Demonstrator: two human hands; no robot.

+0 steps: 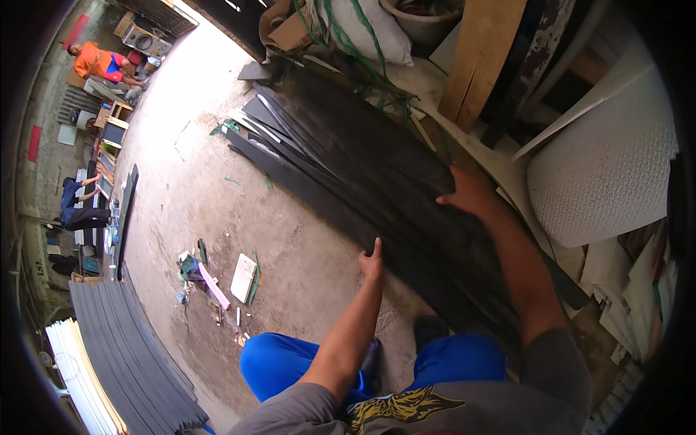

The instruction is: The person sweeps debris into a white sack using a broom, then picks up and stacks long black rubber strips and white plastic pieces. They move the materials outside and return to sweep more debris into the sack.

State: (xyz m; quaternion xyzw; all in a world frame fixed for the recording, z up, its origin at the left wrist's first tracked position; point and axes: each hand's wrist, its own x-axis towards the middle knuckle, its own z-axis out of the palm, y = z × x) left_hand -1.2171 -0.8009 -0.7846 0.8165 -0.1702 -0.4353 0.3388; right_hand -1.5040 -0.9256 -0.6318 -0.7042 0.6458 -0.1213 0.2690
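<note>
A long stack of dark black strips [330, 170] lies slantwise on the floor before me, its far ends fanned out, with paler edges showing. My left hand [372, 265] is at the stack's near-left edge, thumb up against the side; its other fingers are hidden. Across the stack, my right hand [470, 193] grips the right edge with its thumb spread over the top and its fingers mostly out of sight. Between them the two hands hold the stack from both sides.
Scraps, a white block [243, 278] and a pink strip [213, 286] litter the floor at left. More dark strips [134, 348] are stacked lower left. A white textured sheet [605, 174] and wooden boards [482, 58] stand at right. Two people [98, 61] sit far left.
</note>
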